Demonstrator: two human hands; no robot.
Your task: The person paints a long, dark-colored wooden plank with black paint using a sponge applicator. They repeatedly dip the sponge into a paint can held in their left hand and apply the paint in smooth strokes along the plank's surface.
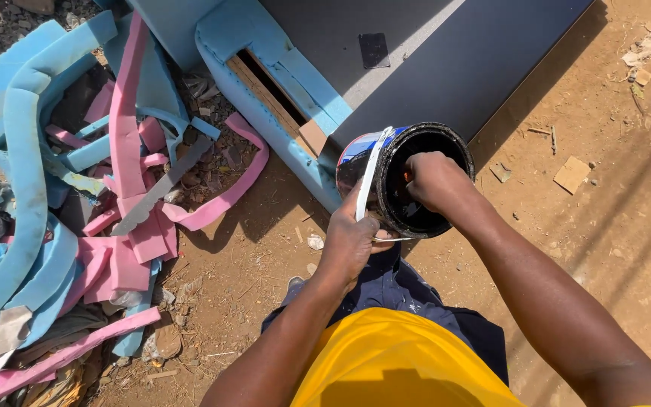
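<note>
The left hand (349, 240) grips the tilted paint can (404, 179) by its rim and white handle, mouth tipped toward the person. At three o'clock, the right hand (432, 179) reaches inside, fingers hidden, grip unclear.

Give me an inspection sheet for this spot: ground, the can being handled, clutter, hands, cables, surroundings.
Surface: bare brown dirt ground, sunlit, with small scraps of card and debris.
Job's things: round can, tilted, open mouth toward the camera, black inside; white handle strap across its side.
Clutter: heap of blue and pink foam strips on the left; a long grey blade-like piece lies on it.
Grippers: left hand grips the can at the strap; right hand reaches into the can's mouth, fingertips hidden.
Cables: nothing seen.
Surroundings: dark flat panel behind the can, edged with blue foam over a wooden frame; person's yellow shirt below.
</note>
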